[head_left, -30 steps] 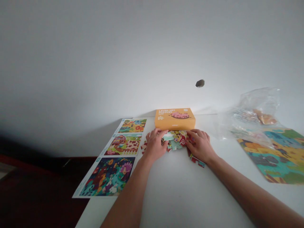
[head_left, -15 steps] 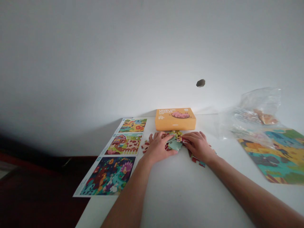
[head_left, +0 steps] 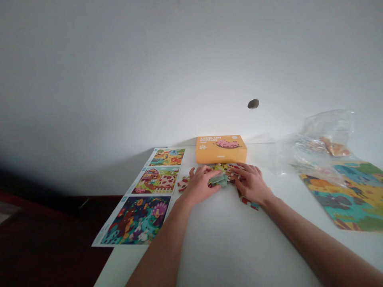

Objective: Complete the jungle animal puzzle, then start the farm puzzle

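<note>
My left hand (head_left: 201,184) pinches pale green puzzle pieces (head_left: 220,179) between its thumb and fingers, tilting them up from the pile. To the right, my right hand (head_left: 250,184) lies over the heap with its fingers spread, fingertips touching red and white puzzle pieces (head_left: 235,168). Yellow-green pieces show between the two hands near the box. A dark red and blue piece (head_left: 250,203) sticks out below my right palm. Left of my left hand lie some brown and white pieces (head_left: 183,183). My palms hide part of the pile.
Behind the pile stands an orange puzzle box (head_left: 220,150) against the wall. A sheet with three printed pictures (head_left: 140,220) lies on the left. At right, clear plastic bags with pieces (head_left: 321,149) partly cover an assembled animal puzzle (head_left: 350,199). The white table (head_left: 233,247) ends at left.
The green pieces in my left hand have tipped up. My right hand has spread its fingers and uncovered more of the red and white pieces.
</note>
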Action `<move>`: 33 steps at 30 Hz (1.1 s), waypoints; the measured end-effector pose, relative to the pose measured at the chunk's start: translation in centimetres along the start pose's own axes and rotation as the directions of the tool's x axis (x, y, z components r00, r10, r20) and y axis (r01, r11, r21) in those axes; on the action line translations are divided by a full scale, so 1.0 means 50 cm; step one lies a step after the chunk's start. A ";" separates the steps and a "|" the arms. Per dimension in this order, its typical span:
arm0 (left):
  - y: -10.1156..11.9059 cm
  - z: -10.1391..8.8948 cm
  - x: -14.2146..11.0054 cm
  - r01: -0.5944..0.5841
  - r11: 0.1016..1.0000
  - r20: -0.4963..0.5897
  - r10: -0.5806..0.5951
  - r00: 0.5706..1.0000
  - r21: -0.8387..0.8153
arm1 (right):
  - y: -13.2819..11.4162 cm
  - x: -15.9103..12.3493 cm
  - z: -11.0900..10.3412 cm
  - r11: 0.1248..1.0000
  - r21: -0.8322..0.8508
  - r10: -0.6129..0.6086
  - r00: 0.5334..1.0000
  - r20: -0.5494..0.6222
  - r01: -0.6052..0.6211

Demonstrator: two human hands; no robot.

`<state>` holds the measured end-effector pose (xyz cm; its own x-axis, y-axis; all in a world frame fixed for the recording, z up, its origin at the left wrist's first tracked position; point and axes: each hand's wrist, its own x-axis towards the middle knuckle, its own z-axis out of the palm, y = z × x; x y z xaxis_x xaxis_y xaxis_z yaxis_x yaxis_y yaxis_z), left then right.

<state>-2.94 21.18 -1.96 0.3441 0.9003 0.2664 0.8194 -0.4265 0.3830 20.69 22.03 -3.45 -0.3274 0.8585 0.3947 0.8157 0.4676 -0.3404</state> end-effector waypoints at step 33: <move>-0.007 0.010 0.011 -0.071 0.968 -0.150 0.035 0.988 -0.240 | 0.003 0.002 0.005 0.995 0.057 -0.089 0.993 0.077 0.085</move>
<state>-2.80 21.89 -2.41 0.3001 0.8614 0.4097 0.6587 -0.4978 0.5642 20.68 22.24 -3.70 -0.4348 0.8270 0.3565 0.7566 0.5502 -0.3534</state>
